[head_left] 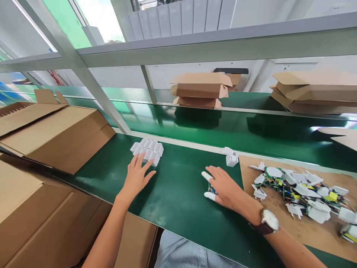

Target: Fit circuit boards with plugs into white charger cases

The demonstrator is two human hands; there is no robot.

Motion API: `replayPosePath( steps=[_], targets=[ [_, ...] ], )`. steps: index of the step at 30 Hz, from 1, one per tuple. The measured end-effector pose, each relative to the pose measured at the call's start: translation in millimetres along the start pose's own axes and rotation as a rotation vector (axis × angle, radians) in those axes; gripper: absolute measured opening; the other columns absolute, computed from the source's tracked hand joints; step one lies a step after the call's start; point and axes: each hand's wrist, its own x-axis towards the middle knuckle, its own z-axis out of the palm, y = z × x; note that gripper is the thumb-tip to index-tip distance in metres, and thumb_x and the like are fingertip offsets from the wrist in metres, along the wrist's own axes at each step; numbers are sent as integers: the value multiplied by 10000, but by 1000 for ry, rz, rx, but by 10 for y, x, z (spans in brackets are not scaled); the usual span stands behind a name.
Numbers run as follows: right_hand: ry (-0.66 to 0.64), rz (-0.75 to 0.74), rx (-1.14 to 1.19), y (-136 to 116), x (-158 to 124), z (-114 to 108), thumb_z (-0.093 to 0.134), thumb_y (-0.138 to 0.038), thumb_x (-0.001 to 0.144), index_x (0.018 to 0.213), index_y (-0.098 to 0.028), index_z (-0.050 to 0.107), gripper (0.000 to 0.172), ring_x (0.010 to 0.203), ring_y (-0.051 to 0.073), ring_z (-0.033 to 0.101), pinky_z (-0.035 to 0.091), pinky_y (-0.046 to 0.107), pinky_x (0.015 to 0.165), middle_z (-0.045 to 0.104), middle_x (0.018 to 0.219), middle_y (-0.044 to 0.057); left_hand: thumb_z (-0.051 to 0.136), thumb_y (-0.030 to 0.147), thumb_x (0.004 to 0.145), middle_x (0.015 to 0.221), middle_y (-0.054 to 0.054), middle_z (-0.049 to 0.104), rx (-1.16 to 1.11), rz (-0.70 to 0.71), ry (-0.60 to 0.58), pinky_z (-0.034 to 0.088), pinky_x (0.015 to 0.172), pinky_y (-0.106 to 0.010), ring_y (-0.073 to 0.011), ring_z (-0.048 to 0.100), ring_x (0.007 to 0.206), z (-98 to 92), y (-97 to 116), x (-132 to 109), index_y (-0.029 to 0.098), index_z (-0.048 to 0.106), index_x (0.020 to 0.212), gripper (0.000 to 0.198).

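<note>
Shells of white, box-shaped plastic (153,146) sit clustered on the dark green desk (178,186), the left hand (135,178) spread at their near edge. Between the right hand's (223,188) parted thumb and forefinger, in white finger covers (209,195), shows a small multicoloured circuit board (212,188); whether it is pinched, I cannot tell.
</note>
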Motion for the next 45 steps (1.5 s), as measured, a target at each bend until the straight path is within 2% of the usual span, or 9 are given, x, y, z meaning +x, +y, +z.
replayPosePath(
  steps=[5,11,15,21,26,31,35,40,45],
  targets=[
    [-48,142,-10,367,-482,-89,599,-173,869,1313,-213,564,447,1218,326,603,542,519,1008,626,1297,161,629,190,906,1351,-124,645,-221,194,-27,503,1066,-565,-351,551,1323,222,362,170,227,732,829,134],
    [-41,130,106,285,-295,-57,573,-131,857,1312,-166,574,456,1113,286,620,552,468,968,654,1187,146,583,265,929,1466,-98,551,-625,390,-403,549,1024,-422,-262,629,1225,479,1201,555,214,661,849,123],
    [81,111,145,391,-223,49,582,-132,856,1362,-169,529,510,1245,306,566,516,522,1045,606,1312,173,648,257,862,1326,-103,609,-846,297,-415,543,1027,-398,-244,634,1185,698,1472,756,213,630,985,132],
    [198,122,189,426,-326,197,588,-165,896,1350,-193,507,462,1164,301,607,558,525,979,634,1232,158,745,269,822,1409,-127,574,-988,53,-437,468,1130,-474,-266,603,1261,881,1464,618,253,370,1490,766],
    [370,104,116,358,-359,169,580,-113,871,1393,-223,468,546,1168,316,598,567,542,947,629,1219,146,692,247,856,1513,-131,496,-1066,132,-395,387,1193,-505,-274,528,1364,945,1429,531,278,249,1567,838],
    [523,143,48,339,-355,61,560,-59,851,1368,-229,470,552,1151,301,587,575,519,935,620,1178,127,781,319,798,1244,-73,606,-859,-23,-265,526,1004,-453,-232,648,1052,962,1510,512,300,336,1525,853],
    [602,179,44,350,-348,33,571,-78,855,1383,-239,452,565,1145,305,582,580,519,913,598,1174,127,911,392,656,1369,-92,521,-802,-17,-394,548,947,-427,-240,631,1068,876,1491,507,316,326,1529,1054],
    [658,195,103,341,-347,37,586,-79,864,1393,-256,451,574,1135,284,588,582,497,913,591,1179,115,844,342,770,1225,-55,650,-836,47,-520,561,824,-369,-191,635,896,857,1411,538,291,519,1367,681],
    [664,147,165,213,-329,20,599,-94,868,1454,-257,410,638,1187,281,595,561,532,999,597,1238,116,810,392,826,1215,-91,661,-830,321,-272,526,958,-451,-276,584,1116,916,1504,517,252,575,1302,548]
  ],
)
